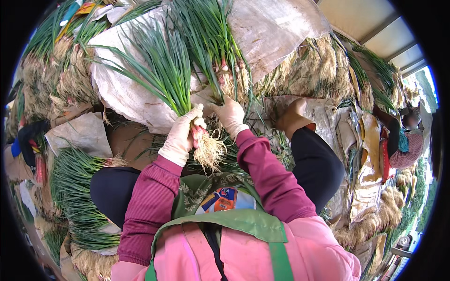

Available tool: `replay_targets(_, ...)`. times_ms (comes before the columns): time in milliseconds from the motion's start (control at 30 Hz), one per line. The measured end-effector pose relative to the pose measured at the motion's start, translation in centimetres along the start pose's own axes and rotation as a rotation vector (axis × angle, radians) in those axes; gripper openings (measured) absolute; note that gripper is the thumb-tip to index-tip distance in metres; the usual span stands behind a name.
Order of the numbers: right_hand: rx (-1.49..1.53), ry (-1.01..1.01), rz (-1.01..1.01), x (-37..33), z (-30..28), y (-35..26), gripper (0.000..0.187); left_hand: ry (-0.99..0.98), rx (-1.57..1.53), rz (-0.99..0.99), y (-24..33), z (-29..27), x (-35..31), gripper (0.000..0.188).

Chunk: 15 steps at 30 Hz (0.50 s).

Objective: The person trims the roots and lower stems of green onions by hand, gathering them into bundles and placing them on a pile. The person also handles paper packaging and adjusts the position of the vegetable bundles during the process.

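Note:
My left hand [179, 136], in a pale glove, is closed round a bunch of spring onions [174, 79]. Its green leaves fan out away from me. The reddish bulbs and pale shaggy roots [209, 149] hang out on the right side of the fist. Just to the right is my gloved right hand [230, 115], its fingers curled in beside the leaf ends and roots of another bunch [206, 40]. What its fingertips grip, if anything, is hidden. That second bunch lies on whitish sacking [126, 89] and looks tied near its bulbs.
Piled spring onions with roots outward [70, 70] line the far left, and more [314, 65] the far right. Another heap [82, 196] lies by my left knee. My right boot [294, 116] rests ahead on sacking. Another person [407, 145] sits at the far right.

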State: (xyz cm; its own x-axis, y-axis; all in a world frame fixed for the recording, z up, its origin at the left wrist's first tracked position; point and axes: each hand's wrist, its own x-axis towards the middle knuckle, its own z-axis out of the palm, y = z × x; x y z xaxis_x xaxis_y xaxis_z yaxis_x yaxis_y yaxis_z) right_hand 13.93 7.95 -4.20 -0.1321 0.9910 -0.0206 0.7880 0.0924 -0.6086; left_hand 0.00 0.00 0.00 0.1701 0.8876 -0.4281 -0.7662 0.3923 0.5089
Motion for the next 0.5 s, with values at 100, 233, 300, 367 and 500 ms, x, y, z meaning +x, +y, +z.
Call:
replay_targets(100, 0.124, 0.169, -0.073, 0.2, 0.6, -0.4, 0.035, 0.085, 0.074, -0.004, 0.9, 0.4, -0.6, 0.020)
replay_targets(233, 0.917, -0.287, -0.070, -2.4, -2.3, -1.2, 0.020, 0.210, 0.207, 0.097, 0.6, 0.3, -1.2, 0.015)
replay_targets(300, 0.627, -0.332, -0.167, -4.0, -3.7, -1.9, 0.024, 0.096, 0.217, 0.023, 0.3, 0.7, -1.2, 0.015)
replay_targets(367, 0.456, -0.144, -0.406, -5.2, -2.4, -1.2, 0.032, 0.039, 0.187, -0.043, 0.2, 0.8, -0.9, 0.015)
replay_targets(500, 0.960, -0.236, -0.016, -4.2, -4.6, 1.2, 0.020, 0.114, 0.194, -0.046, 0.2, 0.5, -0.8, 0.015)
